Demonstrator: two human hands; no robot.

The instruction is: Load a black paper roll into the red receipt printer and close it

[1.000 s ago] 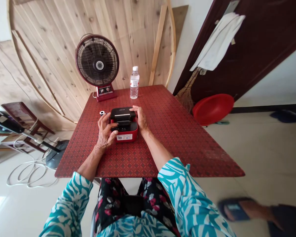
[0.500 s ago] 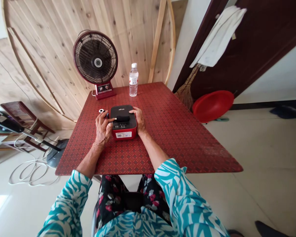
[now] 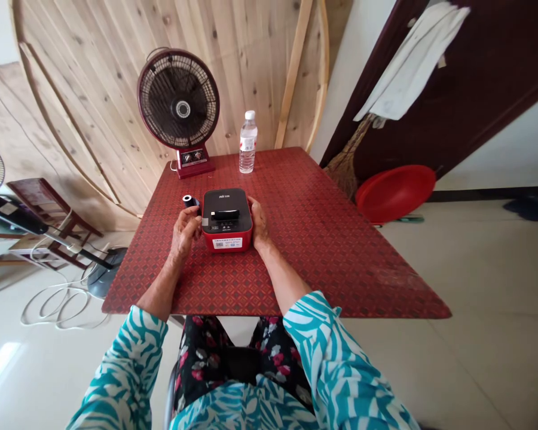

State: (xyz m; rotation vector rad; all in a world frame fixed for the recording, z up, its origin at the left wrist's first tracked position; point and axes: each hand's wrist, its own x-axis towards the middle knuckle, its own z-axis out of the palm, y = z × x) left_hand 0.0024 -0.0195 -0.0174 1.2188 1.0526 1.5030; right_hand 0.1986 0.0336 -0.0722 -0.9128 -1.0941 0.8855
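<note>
Between left hand (image 3: 185, 234) and right hand (image 3: 260, 224), the label printer (image 3: 227, 220) points forward.

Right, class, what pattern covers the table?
Red diamonds on the table cover, best in the head view.

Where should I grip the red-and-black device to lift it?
Take the red-and-black device by its left and right sides, coming from above: its boxy body sits flat on the table, and the right hand rests on the right side.

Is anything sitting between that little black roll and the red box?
Nothing visible: the small black roll sits at the fingertips of the left hand, right beside the red-and-black box, with no object between them.
</note>
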